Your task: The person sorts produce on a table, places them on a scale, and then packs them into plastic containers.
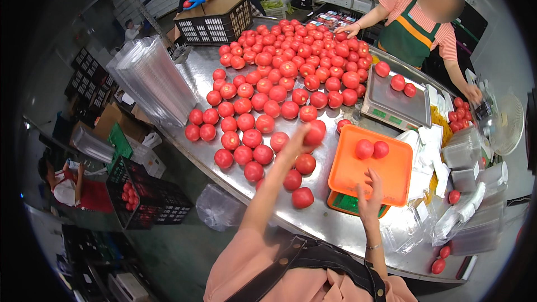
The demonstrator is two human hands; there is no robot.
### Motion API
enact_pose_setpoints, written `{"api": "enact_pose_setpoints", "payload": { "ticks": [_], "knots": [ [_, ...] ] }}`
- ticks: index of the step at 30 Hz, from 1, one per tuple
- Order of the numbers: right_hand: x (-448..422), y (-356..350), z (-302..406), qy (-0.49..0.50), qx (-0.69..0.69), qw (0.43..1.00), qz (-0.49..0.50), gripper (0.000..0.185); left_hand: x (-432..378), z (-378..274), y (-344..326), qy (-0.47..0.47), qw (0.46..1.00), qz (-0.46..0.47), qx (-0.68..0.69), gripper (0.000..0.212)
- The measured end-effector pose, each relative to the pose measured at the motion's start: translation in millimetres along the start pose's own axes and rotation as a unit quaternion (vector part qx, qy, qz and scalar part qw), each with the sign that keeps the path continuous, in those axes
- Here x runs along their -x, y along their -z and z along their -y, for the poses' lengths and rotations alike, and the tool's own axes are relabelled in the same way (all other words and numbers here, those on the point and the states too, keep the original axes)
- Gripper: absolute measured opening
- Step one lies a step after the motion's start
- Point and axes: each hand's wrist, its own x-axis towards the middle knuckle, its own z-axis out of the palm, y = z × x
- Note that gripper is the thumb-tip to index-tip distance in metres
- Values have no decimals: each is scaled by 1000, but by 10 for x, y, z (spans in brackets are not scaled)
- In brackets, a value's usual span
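My left hand, slightly blurred, holds a red tomato above the steel table. Under and around it, many tomatoes are spread over the metal top, stem scars up on some. My right hand has its fingers apart and holds nothing, over the near edge of an orange plastic tray. Two tomatoes lie side by side in that tray, which rests on a weighing scale with a green display. The tray hides most of the scale.
A second scale bears several tomatoes. Stacked clear plastic trays stand at the left, more clear packaging and a fan at the right. A co-worker reaches over the far side; another handles a tomato at a black crate.
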Motion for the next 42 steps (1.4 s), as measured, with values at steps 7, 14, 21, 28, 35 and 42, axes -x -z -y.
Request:
{"api": "enact_pose_setpoints", "payload": {
  "ticks": [7,14,21,28,35,42],
  "knots": [
    [-87,-236,-84,35,-22,999,-33,74,763,601,-738,163,953,244,76,58],
    [-253,155,-473,-92,187,976,56,70,940,652,-129,51,991,111,-56,45],
    [-43,412,-630,-63,119,990,-47,62,1229,356,578,-55,986,-153,-49,31],
    [567,876,-740,-155,49,959,-234,33,1539,329,984,-84,960,-263,-50,33],
    [673,987,-759,-154,38,959,-235,29,1447,291,861,-95,967,-231,-51,31],
    [356,769,-727,-121,27,976,-180,29,1494,387,993,-109,946,-290,-98,27]
  ]
}}
